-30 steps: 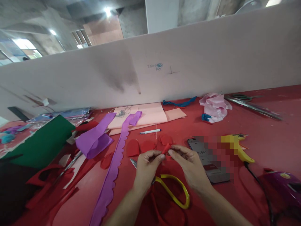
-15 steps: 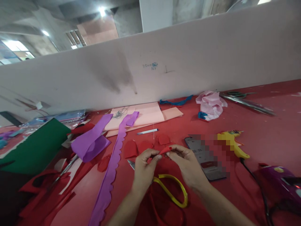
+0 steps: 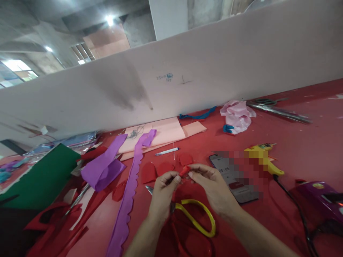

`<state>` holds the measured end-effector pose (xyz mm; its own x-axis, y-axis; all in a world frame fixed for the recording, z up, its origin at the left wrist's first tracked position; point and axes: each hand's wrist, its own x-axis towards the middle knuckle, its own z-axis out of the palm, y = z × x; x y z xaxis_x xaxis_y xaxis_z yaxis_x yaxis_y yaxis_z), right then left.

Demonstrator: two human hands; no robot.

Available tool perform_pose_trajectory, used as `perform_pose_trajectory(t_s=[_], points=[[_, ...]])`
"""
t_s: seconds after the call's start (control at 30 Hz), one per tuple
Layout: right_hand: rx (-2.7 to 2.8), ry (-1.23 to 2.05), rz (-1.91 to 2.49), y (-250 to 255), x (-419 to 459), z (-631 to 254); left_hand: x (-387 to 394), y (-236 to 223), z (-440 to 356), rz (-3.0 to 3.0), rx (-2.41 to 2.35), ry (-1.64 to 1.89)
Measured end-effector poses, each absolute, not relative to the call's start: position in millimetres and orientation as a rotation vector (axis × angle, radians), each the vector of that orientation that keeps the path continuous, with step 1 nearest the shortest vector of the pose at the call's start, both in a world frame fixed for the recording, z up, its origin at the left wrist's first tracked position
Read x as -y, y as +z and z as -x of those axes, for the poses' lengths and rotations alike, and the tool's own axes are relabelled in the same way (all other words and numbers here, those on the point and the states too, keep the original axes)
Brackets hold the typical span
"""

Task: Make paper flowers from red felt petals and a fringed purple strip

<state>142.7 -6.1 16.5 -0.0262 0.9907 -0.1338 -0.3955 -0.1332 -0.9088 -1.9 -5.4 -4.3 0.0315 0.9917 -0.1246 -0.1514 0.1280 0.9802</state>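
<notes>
Between my two hands is a small rolled piece of red fabric (image 3: pixel 184 171), pinched at both ends. My left hand (image 3: pixel 164 194) has thumb and forefinger closed on its left end. Fingertips of my right hand (image 3: pixel 211 185) close on the other end. Below the hands lie scissors with a yellow handle loop (image 3: pixel 198 217); their blade tip shows left of my left wrist. Flat red petal-shaped pieces (image 3: pixel 148 172) rest on the red table just beyond my hands. A white pen (image 3: pixel 167 151) lies behind them.
A scalloped purple strip (image 3: pixel 128 200) and a folded purple piece (image 3: pixel 103 167) lie left, near a green sheet (image 3: pixel 43 173). Peach sheets (image 3: pixel 158 134) lie at the back. To the right are a phone (image 3: pixel 235 182), a yellow glue gun (image 3: pixel 264 157) with its cord, and a purple device (image 3: pixel 318 200).
The red fabric between my fingers has turned and looks more tightly rolled. Both hands stay in nearly the same place, and the view has tilted slightly.
</notes>
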Motion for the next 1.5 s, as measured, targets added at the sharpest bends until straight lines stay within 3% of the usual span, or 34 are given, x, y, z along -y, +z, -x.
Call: perform_pose_trajectory(t_s=[0.93,1.23,1.5], points=[[0.831,1.487,1.001,16.1,5.0,-144.1,3.9,-4.9,2.4,-1.055,-1.134,1.148],[0.468,1.866,0.845,8.7,2.6,-146.9,0.1,-12.5,6.7,-1.138,-1.104,1.14],[0.954,1.55,0.936,23.3,8.0,-148.1,-4.1,-7.8,17.8,-1.149,-1.066,1.104]])
